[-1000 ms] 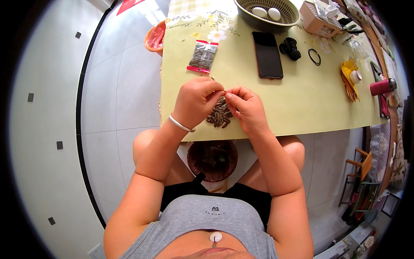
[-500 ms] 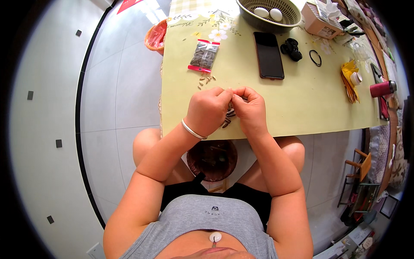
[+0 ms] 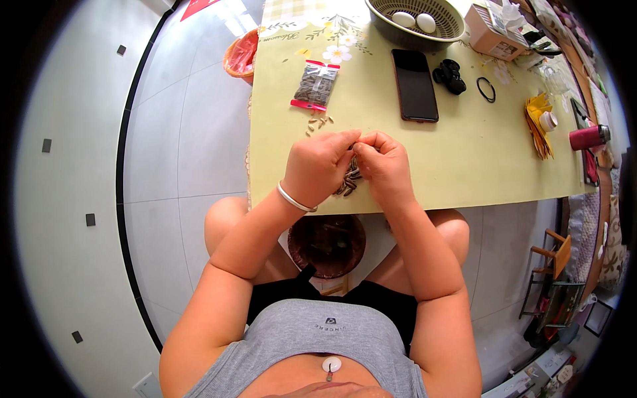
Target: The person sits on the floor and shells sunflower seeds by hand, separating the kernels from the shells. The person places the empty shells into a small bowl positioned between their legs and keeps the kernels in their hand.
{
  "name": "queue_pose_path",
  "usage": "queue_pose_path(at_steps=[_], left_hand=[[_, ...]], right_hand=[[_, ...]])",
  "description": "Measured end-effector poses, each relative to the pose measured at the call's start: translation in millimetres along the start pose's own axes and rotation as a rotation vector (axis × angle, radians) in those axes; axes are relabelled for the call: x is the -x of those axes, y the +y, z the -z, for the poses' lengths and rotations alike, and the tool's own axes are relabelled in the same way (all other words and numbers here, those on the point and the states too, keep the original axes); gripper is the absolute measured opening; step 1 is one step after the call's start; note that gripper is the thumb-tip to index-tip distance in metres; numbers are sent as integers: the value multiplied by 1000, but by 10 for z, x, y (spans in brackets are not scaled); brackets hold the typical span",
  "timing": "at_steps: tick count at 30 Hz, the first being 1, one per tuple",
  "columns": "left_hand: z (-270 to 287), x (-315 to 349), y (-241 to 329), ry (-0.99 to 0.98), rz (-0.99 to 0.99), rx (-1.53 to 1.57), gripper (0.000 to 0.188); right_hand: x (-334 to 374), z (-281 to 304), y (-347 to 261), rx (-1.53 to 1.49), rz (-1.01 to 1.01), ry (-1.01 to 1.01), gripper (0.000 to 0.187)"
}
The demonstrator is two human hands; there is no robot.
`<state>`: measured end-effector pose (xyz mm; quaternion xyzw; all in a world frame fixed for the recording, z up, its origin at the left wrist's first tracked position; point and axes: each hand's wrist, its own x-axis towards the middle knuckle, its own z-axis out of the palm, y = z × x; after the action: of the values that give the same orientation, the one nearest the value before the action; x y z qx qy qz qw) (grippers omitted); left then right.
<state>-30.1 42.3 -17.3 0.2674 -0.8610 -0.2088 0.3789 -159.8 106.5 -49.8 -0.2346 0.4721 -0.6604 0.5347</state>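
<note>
Over the table's near edge my two hands meet at their fingertips. My right hand [image 3: 386, 166] is closed in a pinch, with a dark bit, seemingly a sunflower seed, at its fingertips. My left hand [image 3: 317, 166], a pale bangle [image 3: 296, 199] on its wrist, has curled fingers; whatever they hold is hidden. Under and between the hands lies a pile of striped sunflower seeds [image 3: 348, 184], partly covered. Several pale shelled kernels [image 3: 320, 122] lie beyond my left hand. Past them is a clear packet of dark seeds [image 3: 316, 86] with pink ends.
Farther back on the table [image 3: 464, 172] are a phone [image 3: 415, 86], a black object [image 3: 450, 77], a black loop [image 3: 486, 89], a basket [image 3: 378, 33] with two eggs and a tissue box [image 3: 494, 33]. A brown bin [image 3: 326, 245] stands between my knees; a red-lined bin [image 3: 241, 56] is left of the table.
My left hand's thumb and index fingertip have drawn slightly apart, and the hand has shifted a little left. More of the seed pile shows between the hands.
</note>
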Motion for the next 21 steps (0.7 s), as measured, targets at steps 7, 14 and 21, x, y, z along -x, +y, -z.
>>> queue_pose_path(at_steps=[7,14,21], left_hand=[[156,-84,-63,-206,678,864,18],[173,-114,-158,-226,809,1037,14],[141,-130,-220,-105,623,685,8]], right_hand=[[-16,97,-128,-195,-123,-154,4],[-8,59,-136,-44,-45,-99,5],[-40,119,-104,-200,-118,-92,4]])
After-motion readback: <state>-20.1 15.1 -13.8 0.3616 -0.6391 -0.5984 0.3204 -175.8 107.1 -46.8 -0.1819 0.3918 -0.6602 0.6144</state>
